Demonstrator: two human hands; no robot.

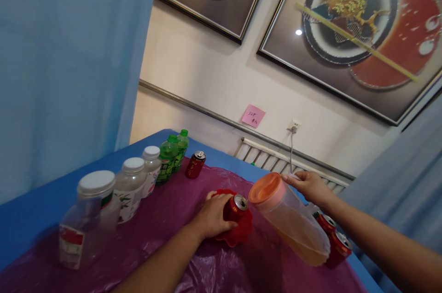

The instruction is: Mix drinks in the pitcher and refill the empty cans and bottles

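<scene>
My left hand (213, 215) is closed around a red drink can (235, 209), whose silver top faces up. Under the can lies a red wavy-edged mat or dish (238, 235); which of the two I cannot tell. To the right, my right hand (309, 186) grips a clear plastic pitcher (293, 219) at its handle side, the handle mostly hidden. The pitcher is tilted, its orange lid (266, 188) leaning toward the can but apart from it. Some yellowish-brown liquid lies in its lower part.
Purple plastic sheeting (165, 233) covers much of the blue table (31, 215). Along the left stand a large clear jar (93, 219), two white-capped bottles (129, 192) and two green bottles (168, 159). A dark-red can (195, 164) stands behind; red cans (340, 249) stand right of the pitcher.
</scene>
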